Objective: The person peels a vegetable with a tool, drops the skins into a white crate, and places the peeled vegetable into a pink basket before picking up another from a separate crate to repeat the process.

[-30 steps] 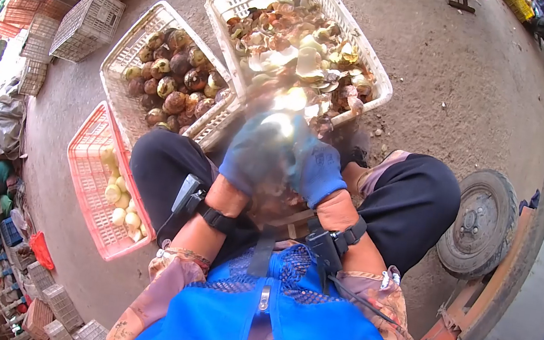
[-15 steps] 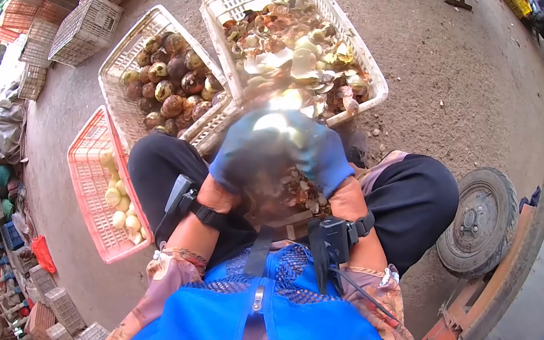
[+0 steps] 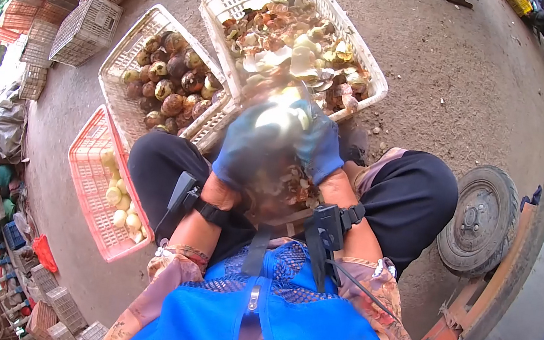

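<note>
My left hand (image 3: 245, 144), in a blue glove, is closed around a pale, round peeled vegetable (image 3: 281, 117) between my knees. Against its other side is my right hand (image 3: 321, 146), also gloved in blue, with the fingers curled in. Glare and motion blur hide whether a tool is in the right hand. Just beyond both hands stands a white crate (image 3: 374, 87) with peelings (image 3: 305, 60) in it. Scraps of peel (image 3: 301, 188) lie below the hands.
Left of the peelings, another white crate (image 3: 116, 51) holds dark, round unpeeled vegetables (image 3: 171, 106). A pink crate (image 3: 88, 203) contains pale peeled ones (image 3: 120, 199). A wheel (image 3: 478, 220) stands beside my right knee. Stacked crates (image 3: 86, 29) line the far left.
My right hand has shifted slightly left and away from my body, its wrist turning inward. My left hand stays nearly in place around the pale vegetable.
</note>
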`<move>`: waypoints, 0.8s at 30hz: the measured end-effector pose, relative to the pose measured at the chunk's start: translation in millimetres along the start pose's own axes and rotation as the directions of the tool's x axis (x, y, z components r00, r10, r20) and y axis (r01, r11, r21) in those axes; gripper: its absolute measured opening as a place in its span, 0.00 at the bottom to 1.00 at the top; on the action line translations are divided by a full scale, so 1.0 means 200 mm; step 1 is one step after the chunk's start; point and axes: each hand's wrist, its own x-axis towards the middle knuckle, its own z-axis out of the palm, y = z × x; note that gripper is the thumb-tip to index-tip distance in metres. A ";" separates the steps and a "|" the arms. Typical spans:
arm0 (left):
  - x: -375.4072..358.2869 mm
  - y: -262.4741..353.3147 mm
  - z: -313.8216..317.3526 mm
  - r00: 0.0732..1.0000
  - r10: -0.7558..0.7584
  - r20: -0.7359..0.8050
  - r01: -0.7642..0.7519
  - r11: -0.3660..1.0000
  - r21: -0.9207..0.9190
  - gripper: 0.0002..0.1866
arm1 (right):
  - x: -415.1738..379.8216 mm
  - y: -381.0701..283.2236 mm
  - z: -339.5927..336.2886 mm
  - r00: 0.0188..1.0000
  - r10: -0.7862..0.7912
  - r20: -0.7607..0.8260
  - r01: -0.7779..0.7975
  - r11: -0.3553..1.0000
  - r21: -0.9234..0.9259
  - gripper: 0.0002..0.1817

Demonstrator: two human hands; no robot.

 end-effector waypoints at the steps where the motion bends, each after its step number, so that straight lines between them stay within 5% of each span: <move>1: 0.00 0.02 0.02 1.000 0.019 0.017 -0.019 1.000 0.005 0.14 | -0.01 -0.05 0.00 0.994 -0.077 -0.071 0.070 0.994 -0.088 0.14; 3: -0.04 -0.22 0.11 0.998 -0.027 -0.050 0.022 0.994 -0.104 0.15 | -0.03 -0.08 0.00 0.978 -0.167 -0.129 0.142 0.973 -0.180 0.15; 5: -0.03 -0.17 0.13 0.990 -0.086 -0.110 0.060 0.975 -0.216 0.15 | -0.05 -0.06 0.01 0.995 -0.101 -0.011 0.092 0.948 -0.305 0.16; 7: -0.04 -0.11 0.09 1.000 0.003 -0.005 -0.002 0.997 0.081 0.16 | -0.04 -0.04 -0.02 0.993 -0.109 0.036 0.114 0.956 -0.270 0.17; 9: -0.03 0.01 0.05 0.996 0.068 0.052 -0.075 0.986 0.147 0.16 | -0.03 -0.04 -0.04 0.990 -0.113 0.085 0.130 0.963 -0.234 0.17; 10: -0.03 0.04 0.05 0.992 -0.126 -0.016 0.119 0.965 -0.232 0.16 | -0.01 -0.06 -0.06 0.985 -0.098 0.145 0.130 0.965 -0.227 0.17; 11: -0.03 0.05 0.05 0.946 -0.325 -0.004 0.262 0.770 -0.582 0.17 | 0.00 -0.07 -0.07 0.975 -0.084 0.204 0.129 0.967 -0.219 0.17; 12: -0.03 0.02 0.05 0.946 -0.323 -0.007 0.259 0.771 -0.582 0.17 | 0.00 -0.06 -0.05 0.975 -0.087 0.204 0.132 0.967 -0.219 0.17; 14: -0.02 -0.06 0.06 0.965 -0.192 -0.180 0.155 0.967 -0.201 0.17 | -0.01 -0.04 -0.01 0.991 -0.131 0.025 0.133 0.964 -0.231 0.16; 15: -0.03 -0.09 0.05 0.964 -0.192 -0.182 0.155 0.967 -0.201 0.17 | -0.02 -0.04 0.00 0.991 -0.132 0.026 0.135 0.964 -0.230 0.16; 17: -0.02 -0.07 0.03 0.985 0.131 -0.114 -0.104 0.970 0.221 0.17 | -0.02 -0.08 0.02 0.984 -0.164 -0.072 0.144 0.964 -0.225 0.15; 18: -0.03 -0.05 0.03 0.984 0.132 -0.119 -0.104 0.970 0.221 0.17 | -0.01 -0.06 0.02 0.984 -0.167 -0.068 0.148 0.963 -0.225 0.15; 20: -0.02 -0.01 0.04 0.978 -0.170 -0.118 0.143 0.967 -0.210 0.26 | 0.04 -0.01 0.01 0.993 -0.088 -0.076 0.085 0.995 -0.044 0.15; 23: -0.03 0.01 0.11 0.981 -0.108 -0.162 0.076 0.979 -0.187 0.25 | 0.06 0.01 -0.02 0.992 -0.094 -0.082 0.086 0.991 -0.099 0.15; 24: -0.03 -0.04 0.08 0.998 0.010 -0.055 -0.015 0.996 -0.093 0.26 | 0.06 0.01 -0.02 0.992 -0.095 -0.083 0.087 0.991 -0.099 0.15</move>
